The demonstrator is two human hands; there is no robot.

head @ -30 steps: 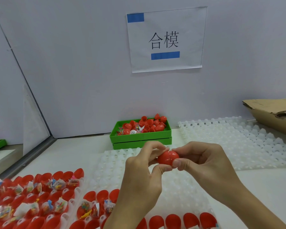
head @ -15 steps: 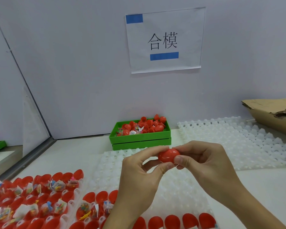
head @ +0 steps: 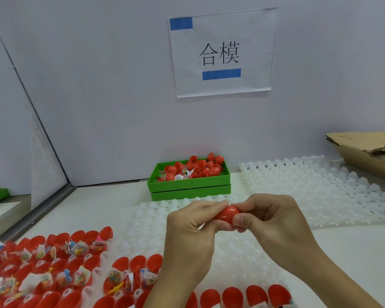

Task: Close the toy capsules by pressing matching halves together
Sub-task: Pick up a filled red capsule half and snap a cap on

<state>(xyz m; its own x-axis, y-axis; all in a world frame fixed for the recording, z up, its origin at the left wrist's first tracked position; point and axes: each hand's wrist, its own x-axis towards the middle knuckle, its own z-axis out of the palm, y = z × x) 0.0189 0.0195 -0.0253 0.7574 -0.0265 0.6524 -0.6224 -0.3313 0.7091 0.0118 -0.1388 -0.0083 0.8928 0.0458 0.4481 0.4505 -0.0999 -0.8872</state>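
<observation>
Your left hand (head: 188,221) has curled tighter, so both it and your right hand (head: 269,215) clamp the red capsule (head: 227,215); squeeze it shut, then set it aside.

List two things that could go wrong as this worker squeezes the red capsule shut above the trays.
1. The red capsule is smooth and pinched only by fingertips of the left hand and right hand; it may slip and drop onto the white tray.
2. The forearms hang over the open filled halves; a low sweep might knock toy packets out.
</observation>
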